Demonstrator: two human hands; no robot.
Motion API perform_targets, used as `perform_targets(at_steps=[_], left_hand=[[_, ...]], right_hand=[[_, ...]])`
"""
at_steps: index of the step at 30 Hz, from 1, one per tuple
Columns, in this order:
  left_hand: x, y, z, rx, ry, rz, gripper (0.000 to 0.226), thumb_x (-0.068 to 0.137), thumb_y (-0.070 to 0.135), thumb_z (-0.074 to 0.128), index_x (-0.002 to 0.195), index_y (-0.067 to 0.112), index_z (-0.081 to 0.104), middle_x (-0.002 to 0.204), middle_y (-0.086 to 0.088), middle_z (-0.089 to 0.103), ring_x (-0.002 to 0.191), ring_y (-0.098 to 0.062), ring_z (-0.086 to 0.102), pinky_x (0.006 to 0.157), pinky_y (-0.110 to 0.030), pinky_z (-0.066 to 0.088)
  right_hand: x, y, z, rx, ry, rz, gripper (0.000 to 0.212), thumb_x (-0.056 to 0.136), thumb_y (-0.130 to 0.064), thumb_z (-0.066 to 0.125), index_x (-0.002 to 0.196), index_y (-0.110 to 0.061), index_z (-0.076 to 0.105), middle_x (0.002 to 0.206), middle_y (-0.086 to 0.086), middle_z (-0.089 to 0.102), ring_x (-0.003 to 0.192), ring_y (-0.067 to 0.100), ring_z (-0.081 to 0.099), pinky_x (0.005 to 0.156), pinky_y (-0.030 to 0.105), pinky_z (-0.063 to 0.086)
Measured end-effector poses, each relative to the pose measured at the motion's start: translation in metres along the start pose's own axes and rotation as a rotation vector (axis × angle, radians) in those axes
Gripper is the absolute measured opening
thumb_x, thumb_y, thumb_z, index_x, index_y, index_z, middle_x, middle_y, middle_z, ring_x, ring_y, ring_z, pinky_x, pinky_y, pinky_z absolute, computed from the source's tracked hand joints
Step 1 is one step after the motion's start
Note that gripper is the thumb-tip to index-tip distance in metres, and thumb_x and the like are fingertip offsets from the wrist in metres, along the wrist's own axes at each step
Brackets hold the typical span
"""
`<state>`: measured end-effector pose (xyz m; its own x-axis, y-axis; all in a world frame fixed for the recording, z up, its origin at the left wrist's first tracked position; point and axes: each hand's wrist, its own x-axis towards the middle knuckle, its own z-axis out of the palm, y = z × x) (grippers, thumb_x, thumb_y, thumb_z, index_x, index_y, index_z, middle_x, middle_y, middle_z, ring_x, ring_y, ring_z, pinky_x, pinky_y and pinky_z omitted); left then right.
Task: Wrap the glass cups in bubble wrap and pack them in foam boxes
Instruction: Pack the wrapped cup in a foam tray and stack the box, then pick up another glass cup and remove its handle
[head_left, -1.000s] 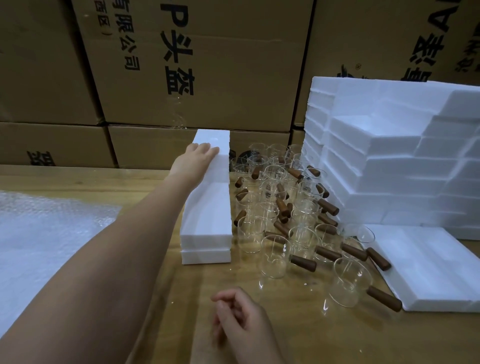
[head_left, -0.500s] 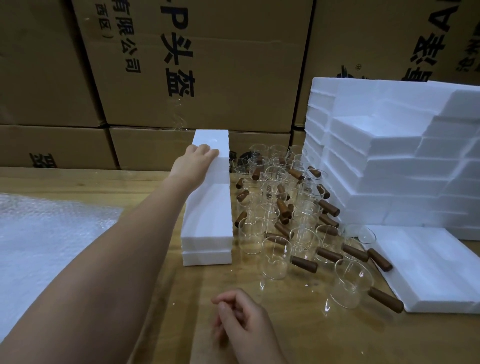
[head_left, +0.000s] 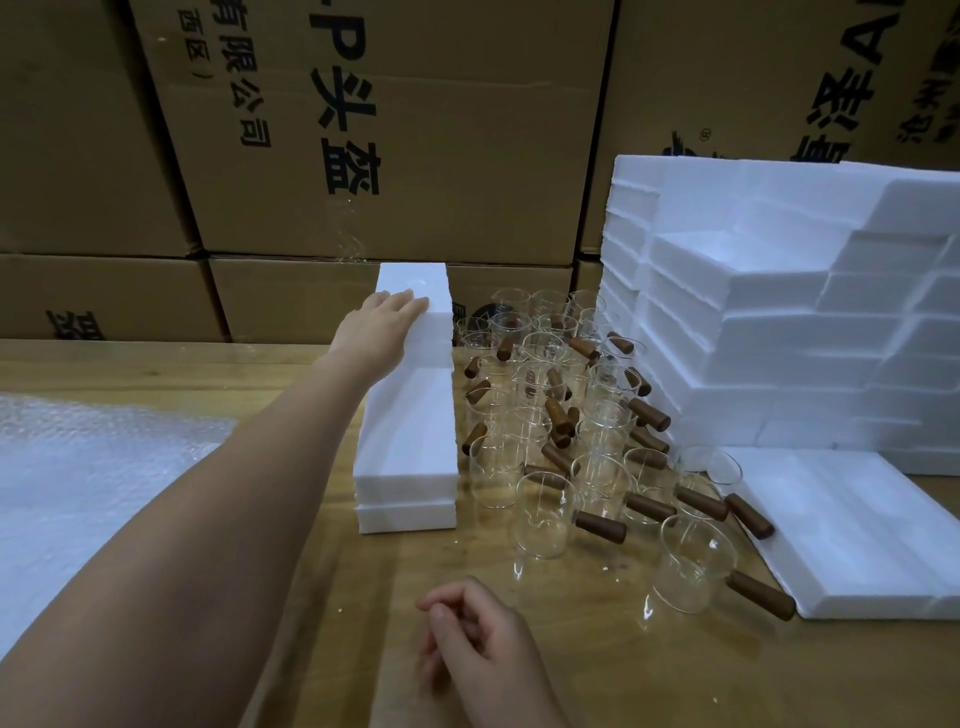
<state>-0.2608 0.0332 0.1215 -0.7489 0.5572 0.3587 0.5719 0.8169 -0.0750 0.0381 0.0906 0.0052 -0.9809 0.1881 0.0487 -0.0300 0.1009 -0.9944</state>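
Observation:
Several glass cups (head_left: 545, 452) with brown wooden handles crowd the middle of the wooden table (head_left: 322, 597). Left of them stands a row of white foam boxes (head_left: 408, 447); a taller stack (head_left: 415, 283) rises at its far end. My left hand (head_left: 382, 325) reaches out and rests with flat fingers on the left side of that far stack. My right hand (head_left: 478, 639) lies near the front edge, fingers loosely curled, holding nothing. A sheet of bubble wrap (head_left: 78, 483) covers the table at the left.
A big stepped pile of foam boxes (head_left: 779, 322) fills the right side, with a flat foam piece (head_left: 852, 525) lying in front of it. Stacked cardboard cartons (head_left: 389, 135) form a wall behind the table.
Nothing has visibly moved; my left hand stays on the far foam stack and my right hand stays near the front edge.

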Motion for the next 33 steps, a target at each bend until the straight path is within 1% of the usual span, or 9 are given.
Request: perform_targets(at_steps=[3,6,8,11,13,17,22,28,33], left_hand=[[-0.008,0.007,-0.004,-0.029,0.027,-0.004,0.068,0.093,0.002,0.047,0.152,0.023,0.019,0.161,0.0,0.012,0.148,-0.027,0.008,0.117,-0.048,0.017],[-0.027,0.026,-0.012,-0.253,0.146,-0.042,0.052,0.094,0.011,0.052,0.144,0.015,0.04,0.155,-0.006,0.03,0.143,-0.027,0.023,0.115,-0.042,0.022],[-0.055,0.05,-0.013,-0.507,0.29,-0.117,0.038,0.092,0.012,0.054,0.131,0.012,0.054,0.141,-0.006,0.048,0.132,-0.024,0.038,0.108,-0.033,0.028],[-0.118,0.1,-0.008,-0.865,0.382,-0.221,0.02,0.091,0.01,0.056,0.109,0.015,0.063,0.11,0.001,0.06,0.103,-0.012,0.054,0.083,-0.016,0.038],[-0.163,0.128,-0.002,-1.068,0.342,-0.249,0.016,0.09,0.007,0.058,0.096,0.021,0.063,0.096,0.004,0.062,0.085,-0.004,0.057,0.071,-0.01,0.04],[-0.228,0.145,0.012,-1.255,0.215,-0.363,0.032,0.088,-0.002,0.056,0.082,0.03,0.061,0.081,0.009,0.067,0.076,0.004,0.06,0.071,-0.012,0.045],[-0.255,0.136,0.014,-1.415,0.091,-0.414,0.022,0.094,0.002,0.052,0.099,0.015,0.069,0.091,0.007,0.071,0.082,0.004,0.064,0.073,-0.01,0.046],[-0.253,0.126,0.021,-1.56,-0.006,-0.516,0.018,0.093,0.006,0.058,0.106,0.011,0.07,0.096,-0.007,0.073,0.081,-0.009,0.065,0.069,-0.017,0.05],[-0.253,0.127,0.022,-1.58,-0.019,-0.501,0.015,0.089,0.008,0.065,0.103,0.01,0.071,0.09,-0.004,0.074,0.08,-0.009,0.067,0.074,-0.024,0.053]], right_hand=[[0.0,0.0,0.0,0.009,-0.002,-0.005,0.019,0.094,-0.007,0.051,0.085,-0.019,0.063,0.06,-0.006,0.062,0.057,0.01,0.06,0.058,0.019,0.046],[0.001,0.002,0.001,0.028,-0.003,-0.002,0.019,0.094,-0.008,0.052,0.084,-0.02,0.063,0.061,-0.004,0.063,0.056,0.01,0.06,0.058,0.022,0.047],[0.002,0.003,0.001,0.05,-0.003,0.011,0.018,0.095,-0.009,0.052,0.084,-0.019,0.063,0.062,-0.002,0.063,0.056,0.01,0.06,0.056,0.024,0.047],[0.005,0.006,0.0,0.081,0.032,0.034,0.016,0.095,-0.007,0.051,0.086,-0.013,0.062,0.06,-0.002,0.062,0.055,0.01,0.057,0.058,0.025,0.045],[0.007,0.007,-0.001,0.115,0.075,0.048,0.017,0.094,-0.006,0.053,0.085,-0.016,0.065,0.066,-0.005,0.067,0.063,0.009,0.06,0.061,0.023,0.045],[0.006,0.008,-0.002,0.132,0.12,0.043,0.027,0.092,-0.005,0.053,0.102,-0.026,0.068,0.093,-0.016,0.073,0.089,0.0,0.066,0.072,0.014,0.048],[0.006,0.005,-0.003,0.244,0.08,0.041,0.024,0.095,-0.003,0.048,0.081,-0.015,0.063,0.061,-0.005,0.064,0.046,0.0,0.054,0.041,0.011,0.038],[0.011,0.004,-0.023,0.236,-0.152,0.078,0.023,0.095,0.004,0.045,0.093,-0.013,0.061,0.076,0.008,0.059,0.063,0.009,0.064,0.061,0.016,0.048],[0.009,0.0,-0.038,0.251,-0.219,0.088,0.02,0.095,0.006,0.045,0.095,-0.008,0.059,0.071,0.006,0.066,0.066,0.013,0.068,0.062,0.019,0.051]])
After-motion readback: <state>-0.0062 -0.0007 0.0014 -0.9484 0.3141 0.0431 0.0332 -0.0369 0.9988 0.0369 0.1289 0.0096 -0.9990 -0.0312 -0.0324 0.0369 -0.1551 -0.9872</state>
